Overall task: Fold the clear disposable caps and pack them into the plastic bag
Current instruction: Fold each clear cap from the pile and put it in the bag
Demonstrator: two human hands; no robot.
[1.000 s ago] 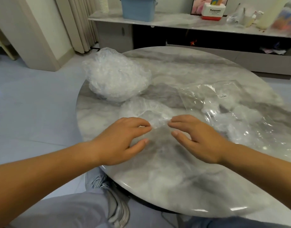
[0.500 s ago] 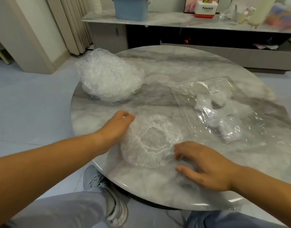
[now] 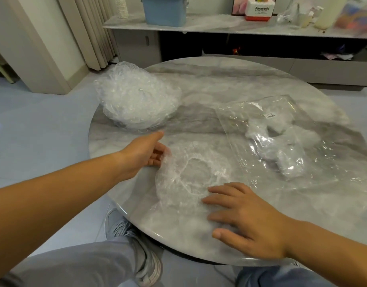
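Left hand (image 3: 143, 154): reaches in from the left, thumb lifted clear and pointing away, fingers loosely bent with their tips against the left rim of the spread cap (image 3: 172, 183); grips nothing. Right hand (image 3: 251, 220): lies palm down on the desk (image 3: 219, 83), fingers straight and spread, pointing left, the upper fingertips pressing on the cap's near right rim; holds nothing.

Spread cap: lies flat at the near middle of the desk, between the two hands, gathered elastic ring facing up and forming a rough oval around the open centre. Looks nearly round, so shows no clear long axis; crinkled film spreads out on all sides of the ring.

Plastic bag (image 3: 240, 125): lies flat just to the right of the cap, long axis running from the far left to the near right, a small white label near its far edge. Holds a few folded caps (image 3: 282, 150) bunched in its middle. Cannot tell which end is the mouth.

Heap of loose caps (image 3: 137, 102): sits at the far left of the desk, well apart from the bag.

Beyond the desk: long marble-topped shelf (image 3: 219, 23) with a blue bin (image 3: 165, 10) and a red-and-white box (image 3: 261, 9). Below the near edge: grey trouser legs and a grey shoe (image 3: 134, 245).
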